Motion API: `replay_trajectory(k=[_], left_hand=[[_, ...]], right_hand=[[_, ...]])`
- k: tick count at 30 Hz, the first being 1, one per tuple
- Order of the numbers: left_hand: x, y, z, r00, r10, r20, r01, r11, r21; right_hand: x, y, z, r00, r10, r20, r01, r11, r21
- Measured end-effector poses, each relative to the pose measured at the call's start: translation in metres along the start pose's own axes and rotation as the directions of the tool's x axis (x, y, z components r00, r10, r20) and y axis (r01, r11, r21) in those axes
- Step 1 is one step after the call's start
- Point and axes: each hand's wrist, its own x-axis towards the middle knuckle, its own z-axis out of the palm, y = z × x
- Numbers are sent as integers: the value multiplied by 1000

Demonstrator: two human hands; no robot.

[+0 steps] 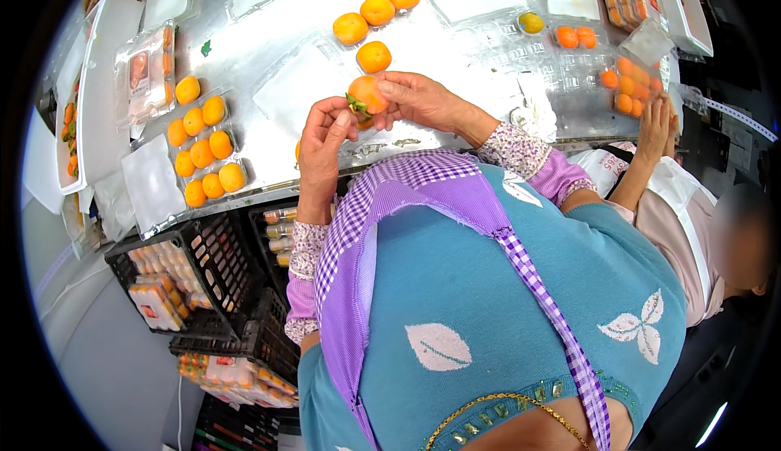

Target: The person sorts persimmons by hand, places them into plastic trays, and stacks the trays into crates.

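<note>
An orange persimmon [370, 91] with a green leafy calyx is held between my two hands near the table's front edge. My right hand [427, 103] grips the fruit from the right side, fingers closed around it. My left hand [327, 138] pinches at the calyx end with thumb and fingers. Just beyond lies a loose persimmon [374, 56], with several more persimmons [377, 10] in a row behind it. Under my hands another orange fruit shows only in part. To the left, a clear tray [237, 143] carries rows of persimmons, with one more persimmon [188, 89] beside it.
A closed pack [140, 73] sits at the left by a white bin [104, 52]. Flat clear trays [297, 81] lie about the metal table [252, 40]. On the right, a co-worker's hands [653, 130] are beside a filled tray [639, 85]. Black crates [224, 264] are stacked below left.
</note>
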Motion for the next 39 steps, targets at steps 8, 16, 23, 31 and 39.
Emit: replay_trajectory(k=[8, 16, 23, 31, 39], left_hand=[[-7, 3, -19, 983, 120, -140, -96, 981, 169], [-17, -7, -48, 926, 245, -288, -116, 908, 402], [-29, -19, -60, 880, 381, -284, -85, 714, 695], [-33, -16, -50, 905, 421, -52, -69, 267, 961], [-31, -15, -54, 943, 226, -245, -55, 830, 555]], right_hand=[[5, -49, -35, 892, -431, -138, 117, 514, -850], [20, -61, -80, 894, -428, 130, 103, -85, -991], [24, -59, -77, 914, -378, 150, 100, -149, -984], [21, -35, -58, 774, -595, 217, 56, -277, -959], [9, 7, 15, 878, -317, 359, 364, -45, -930]])
